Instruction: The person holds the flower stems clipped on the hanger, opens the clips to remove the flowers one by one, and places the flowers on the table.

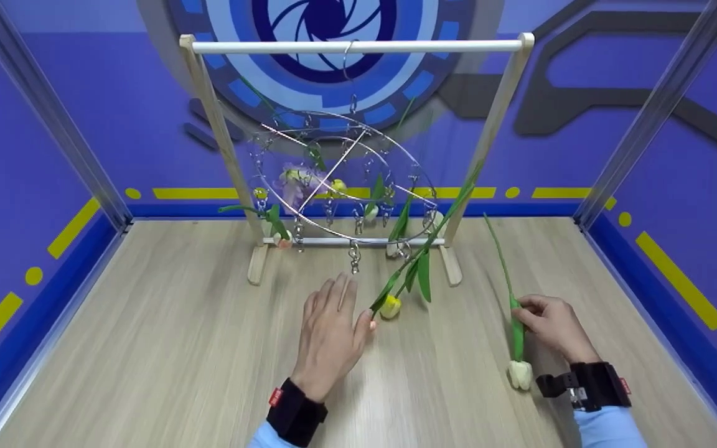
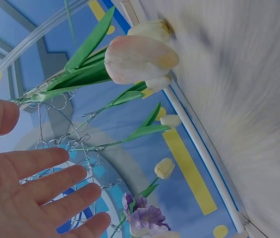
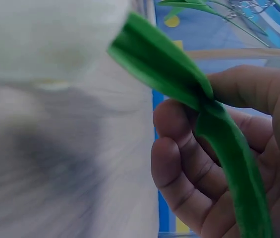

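Note:
A white tulip (image 1: 520, 375) hangs head down from my right hand (image 1: 551, 323), whose thumb and fingers pinch its green stem and leaf (image 3: 229, 144). My left hand (image 1: 332, 339) is spread with straight fingers and holds nothing, just in front of a round metal clip hanger (image 1: 323, 182). Close by its thumb hangs a yellow tulip (image 1: 389, 307), and in the left wrist view a pale pink tulip (image 2: 140, 59) shows large beyond the hand. Several clips of the hanger hold flowers upside down, among them a purple flower (image 1: 299, 180).
The hanger hooks over the white top bar (image 1: 271, 46) of a wooden-sided rack (image 1: 489, 130), which stands at the back of the wood-grain table (image 1: 165, 348). Bare metal clips (image 1: 354, 255) dangle at the hanger's front. Blue patterned panels (image 1: 35, 155) enclose the back and sides.

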### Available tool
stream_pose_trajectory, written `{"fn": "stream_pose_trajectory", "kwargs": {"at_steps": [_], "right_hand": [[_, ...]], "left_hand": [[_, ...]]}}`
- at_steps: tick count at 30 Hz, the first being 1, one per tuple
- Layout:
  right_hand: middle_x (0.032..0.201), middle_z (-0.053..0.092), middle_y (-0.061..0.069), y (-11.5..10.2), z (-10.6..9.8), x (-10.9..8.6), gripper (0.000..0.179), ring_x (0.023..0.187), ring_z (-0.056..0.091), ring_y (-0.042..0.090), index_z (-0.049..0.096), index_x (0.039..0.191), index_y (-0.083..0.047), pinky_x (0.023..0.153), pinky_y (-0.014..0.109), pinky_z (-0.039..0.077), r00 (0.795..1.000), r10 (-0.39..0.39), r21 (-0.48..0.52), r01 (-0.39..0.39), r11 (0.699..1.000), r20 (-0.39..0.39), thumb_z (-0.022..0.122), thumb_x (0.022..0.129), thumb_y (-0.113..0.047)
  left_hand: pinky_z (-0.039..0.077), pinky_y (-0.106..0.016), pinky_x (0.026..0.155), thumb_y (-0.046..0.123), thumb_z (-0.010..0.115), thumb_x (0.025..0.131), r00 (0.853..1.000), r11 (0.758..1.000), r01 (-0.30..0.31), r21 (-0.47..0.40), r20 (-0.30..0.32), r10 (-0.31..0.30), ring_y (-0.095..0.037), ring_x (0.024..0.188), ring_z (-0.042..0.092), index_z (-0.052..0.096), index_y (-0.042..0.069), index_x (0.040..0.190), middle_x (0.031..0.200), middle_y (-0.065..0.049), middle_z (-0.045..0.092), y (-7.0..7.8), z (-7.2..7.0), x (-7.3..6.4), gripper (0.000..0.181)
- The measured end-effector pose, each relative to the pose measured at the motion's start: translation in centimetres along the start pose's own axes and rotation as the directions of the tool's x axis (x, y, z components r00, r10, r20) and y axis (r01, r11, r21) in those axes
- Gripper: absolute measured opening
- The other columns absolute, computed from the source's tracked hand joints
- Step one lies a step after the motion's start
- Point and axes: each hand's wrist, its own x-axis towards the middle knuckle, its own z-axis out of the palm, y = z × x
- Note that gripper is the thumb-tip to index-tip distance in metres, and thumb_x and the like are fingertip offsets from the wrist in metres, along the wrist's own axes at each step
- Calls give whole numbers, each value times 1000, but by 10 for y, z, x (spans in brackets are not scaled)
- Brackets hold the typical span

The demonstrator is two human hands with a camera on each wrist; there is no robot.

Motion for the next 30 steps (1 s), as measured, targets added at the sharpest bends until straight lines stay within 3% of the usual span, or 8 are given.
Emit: {"fn": "stream_pose_trajectory", "kwargs": {"at_steps": [12, 20, 25, 30], "right_hand": [[100, 73, 16, 10, -5, 14, 25, 82, 64, 16, 71, 117, 5, 65, 24, 53, 997, 10, -58, -6, 998, 80, 65, 98, -10], [101, 73, 13, 17, -5, 20, 26, 86, 63, 19, 71, 116, 4, 70, 30, 51, 990, 37, -110, -22, 994, 138, 67, 99, -16], [106, 72, 18, 21, -6, 21, 30, 93, 67, 27, 70, 117, 6, 74, 34, 52, 985, 44, -117, -25, 993, 165, 67, 100, -19], [103, 72, 18, 24, -5, 24, 29, 89, 65, 23, 70, 114, 7, 73, 35, 52, 984, 44, -112, -24, 993, 174, 68, 99, -18]], "left_hand": [[39, -59, 111, 33, 61, 103, 999, 1000, 18, -17, 47, -17, -41, 135, 51, 57, -1, 144, 147, -21, 56, 1, -2, 0, 53], [40, -59, 111, 33, 60, 103, 999, 1000, 16, -24, 41, -15, -41, 135, 52, 57, -1, 144, 146, -21, 57, 2, -2, 0, 53], [39, -58, 112, 32, 59, 103, 997, 999, 29, -25, 68, -27, -41, 137, 51, 59, -1, 142, 147, -21, 56, 3, -1, 0, 51], [38, -57, 113, 32, 58, 104, 995, 999, 45, -28, 94, -42, -40, 138, 50, 58, -2, 143, 149, -21, 55, 3, -1, 0, 51]]}}
